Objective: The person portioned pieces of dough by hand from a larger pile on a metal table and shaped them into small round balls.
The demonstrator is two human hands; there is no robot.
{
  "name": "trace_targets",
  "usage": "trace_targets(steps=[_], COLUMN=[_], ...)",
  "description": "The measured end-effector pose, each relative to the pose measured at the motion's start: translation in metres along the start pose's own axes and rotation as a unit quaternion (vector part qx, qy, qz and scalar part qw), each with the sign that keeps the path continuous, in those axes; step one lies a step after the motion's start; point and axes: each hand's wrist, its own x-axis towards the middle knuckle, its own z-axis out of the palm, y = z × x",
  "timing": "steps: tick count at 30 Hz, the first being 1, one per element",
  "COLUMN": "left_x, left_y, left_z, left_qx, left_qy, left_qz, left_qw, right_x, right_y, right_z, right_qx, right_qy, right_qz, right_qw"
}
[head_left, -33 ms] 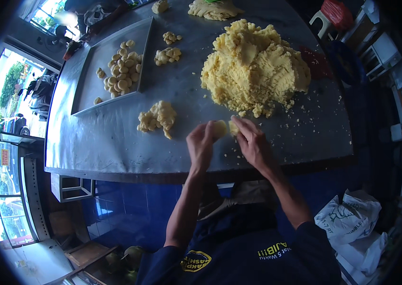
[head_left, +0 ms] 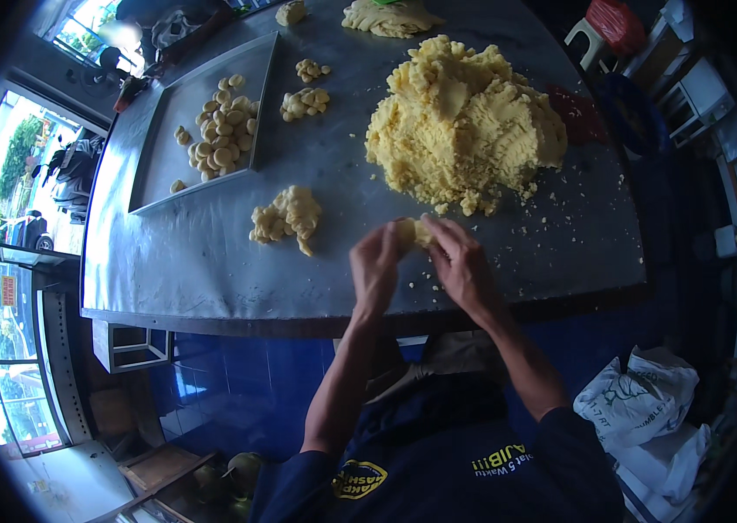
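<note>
Over the metal table's near part, my left hand (head_left: pixel 374 266) is closed on a small flattened piece of pale dough (head_left: pixel 406 231). My right hand (head_left: pixel 461 261) pinches a small lump of yellow filling (head_left: pixel 423 234) against that dough, its fingertips partly covering it. Just beyond my hands rises a large crumbly mound of yellow filling (head_left: pixel 464 122). To the left of my left hand lies a cluster of dough pieces (head_left: pixel 287 218), touched by neither hand.
On the steel table (head_left: pixel 203 270), a shallow metal tray (head_left: pixel 146 166) holds many round dough balls (head_left: pixel 224 131). Smaller dough clusters (head_left: pixel 305 103) sit beside it. A large dough slab (head_left: pixel 390 16) lies at the far edge. White sacks (head_left: pixel 638 397) stand at the lower right.
My hands have come together. The yellow lump in my right hand, apart from the dough before, now meets the dough piece in my left.
</note>
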Motion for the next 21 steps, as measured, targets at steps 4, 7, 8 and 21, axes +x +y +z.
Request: trace_targets(steps=[4,7,8,21], left_x=[0.003,0.011,0.013,-0.001], left_y=[0.0,0.018,0.013,-0.01], left_z=[0.014,0.002,-0.006,-0.015], left_qx=[0.057,0.259,0.346,0.359], left_qy=[-0.013,-0.029,-0.049,-0.039], left_qz=[0.057,0.021,0.057,0.198], left_qw=[0.997,0.965,0.935,0.911], right_x=[0.011,0.017,0.019,0.016], right_y=[-0.008,-0.017,-0.023,-0.033], right_z=[-0.004,-0.014,-0.015,0.009], right_qx=[0.093,0.102,0.092,0.13], right_qy=[0.046,0.046,0.046,0.029], right_qz=[0.053,-0.003,-0.044,0.007], right_qw=[0.993,0.994,0.994,0.991])
